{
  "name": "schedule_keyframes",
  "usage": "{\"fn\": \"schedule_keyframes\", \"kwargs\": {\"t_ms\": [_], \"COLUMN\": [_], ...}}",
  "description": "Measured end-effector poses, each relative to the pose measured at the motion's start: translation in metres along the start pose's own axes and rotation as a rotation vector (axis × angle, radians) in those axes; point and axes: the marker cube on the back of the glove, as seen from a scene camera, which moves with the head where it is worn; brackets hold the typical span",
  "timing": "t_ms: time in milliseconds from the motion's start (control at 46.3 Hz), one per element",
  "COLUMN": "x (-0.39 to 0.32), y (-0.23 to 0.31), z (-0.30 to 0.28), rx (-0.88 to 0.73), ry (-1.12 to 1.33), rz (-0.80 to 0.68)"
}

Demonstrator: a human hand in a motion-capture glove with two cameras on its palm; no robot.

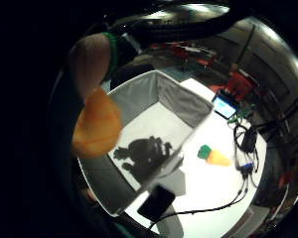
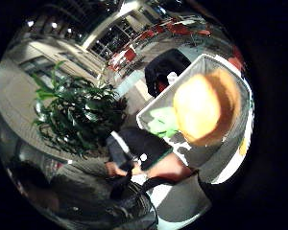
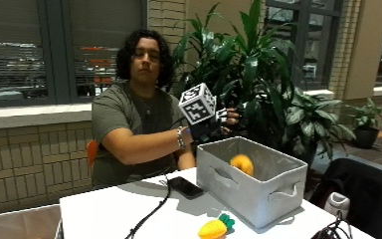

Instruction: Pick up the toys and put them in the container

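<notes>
Grip empty: the gloved right hand (image 3: 221, 121) hovers above the open top of the grey fabric container (image 3: 244, 196), its fingers (image 3: 233, 116) loosely spread and closed round nothing. Below it, apart from the hand, the orange toy (image 3: 242, 164) sits inside the container's mouth against the far wall, above the floor as far as the outside view shows. I judge it to be dropping in rather than lying at rest. Both palm views show the same toy large and close to the palm, with the container's pale floor and the hand's shadow beneath it.

One toy remains outside — a yellow-orange carrot toy (image 3: 214, 228) with a green top, lying on the white tabletop (image 3: 105, 214) just beside the container's near wall, at the side towards the camera. Nothing touches it.

The thumb-side palm view also shows a pale green shape (image 2: 162, 124) in the container, low against a wall; it may be a toy already put away, but I cannot tell what it is.

A black phone (image 3: 186, 187) lies on the tabletop near the container's other side, with a black cable (image 3: 150, 214) trailing off from it towards the tabletop's near edge.

By my reading the task is well along: the orange toy is as good as delivered, and the carrot toy is the only one in view left to pick up and put in.
</notes>
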Motion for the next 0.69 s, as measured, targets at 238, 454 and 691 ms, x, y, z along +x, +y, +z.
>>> {"fn": "schedule_keyframes", "kwargs": {"t_ms": [238, 454, 691], "x": [0.169, 0.270, 0.285], "y": [0.066, 0.114, 0.129], "z": [-0.028, 0.024, 0.047], "rx": [-0.023, -0.259, -0.170], "ry": [0.246, 0.420, 0.541], "rz": [0.433, 0.709, 0.695]}}
